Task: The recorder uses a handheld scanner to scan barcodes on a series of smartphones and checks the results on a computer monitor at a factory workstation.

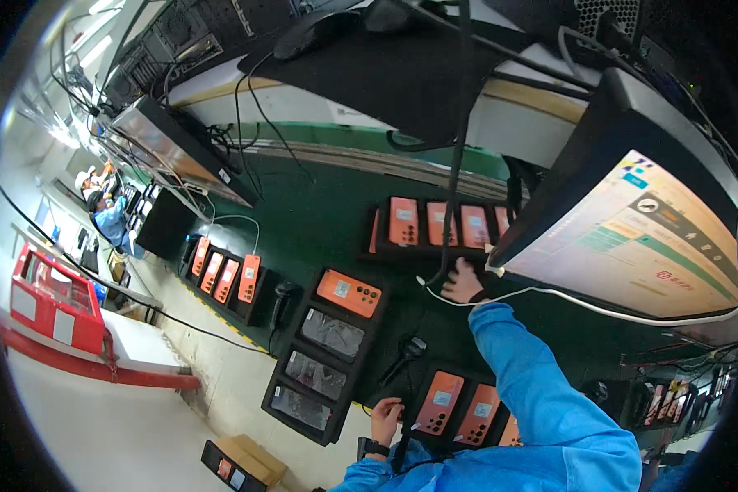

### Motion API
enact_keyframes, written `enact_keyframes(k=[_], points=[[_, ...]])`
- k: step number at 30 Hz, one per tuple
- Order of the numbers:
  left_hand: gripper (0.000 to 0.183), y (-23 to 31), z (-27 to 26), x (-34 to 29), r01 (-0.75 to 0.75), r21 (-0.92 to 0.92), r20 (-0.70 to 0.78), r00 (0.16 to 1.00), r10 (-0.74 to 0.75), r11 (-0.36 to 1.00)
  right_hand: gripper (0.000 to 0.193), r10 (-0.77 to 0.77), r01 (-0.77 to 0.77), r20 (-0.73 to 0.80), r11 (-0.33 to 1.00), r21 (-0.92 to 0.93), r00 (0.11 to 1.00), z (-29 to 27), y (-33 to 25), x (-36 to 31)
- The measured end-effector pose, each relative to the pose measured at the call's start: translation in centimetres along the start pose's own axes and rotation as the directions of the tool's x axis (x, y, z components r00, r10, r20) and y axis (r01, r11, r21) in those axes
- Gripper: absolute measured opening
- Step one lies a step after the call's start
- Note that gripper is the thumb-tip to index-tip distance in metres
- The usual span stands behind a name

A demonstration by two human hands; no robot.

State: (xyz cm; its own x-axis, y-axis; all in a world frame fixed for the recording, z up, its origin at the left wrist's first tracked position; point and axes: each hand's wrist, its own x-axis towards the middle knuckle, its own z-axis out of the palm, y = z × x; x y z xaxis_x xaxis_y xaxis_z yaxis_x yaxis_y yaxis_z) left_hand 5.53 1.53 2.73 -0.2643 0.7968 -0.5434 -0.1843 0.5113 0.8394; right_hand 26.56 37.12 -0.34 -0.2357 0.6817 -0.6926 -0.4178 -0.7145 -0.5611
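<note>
Phones in orange cases filled the near tray, where the left hand rested open on its edge, while the right hand reached, loosely curled and empty, toward the far tray; picking one up probably came next.

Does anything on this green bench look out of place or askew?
One thing: in the long black tray beside the left hand, only the far slot holds an orange device; the three nearer slots hold clear grey bags. The right hand rests by a white cable trailing loose under the monitor. Nothing looks spilled or broken.
</note>
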Motion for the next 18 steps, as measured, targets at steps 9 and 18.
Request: enact_keyframes(k=[9,18], points=[[0.039,2.8,2.3,5.2,-0.532,0.704,0.160,0.764,0.625,0.470,0.079,-0.369,0.017,0.356,0.715,0.699,0.859,-0.7,5.7,-22.5],[0.052,3.2,4.0,13.5,-0.285,0.886,0.274,0.958,0.084,0.366,0.097,-0.504,0.448,-0.087,0.660,0.603,0.859,-10.1,19.5,-40.9]])
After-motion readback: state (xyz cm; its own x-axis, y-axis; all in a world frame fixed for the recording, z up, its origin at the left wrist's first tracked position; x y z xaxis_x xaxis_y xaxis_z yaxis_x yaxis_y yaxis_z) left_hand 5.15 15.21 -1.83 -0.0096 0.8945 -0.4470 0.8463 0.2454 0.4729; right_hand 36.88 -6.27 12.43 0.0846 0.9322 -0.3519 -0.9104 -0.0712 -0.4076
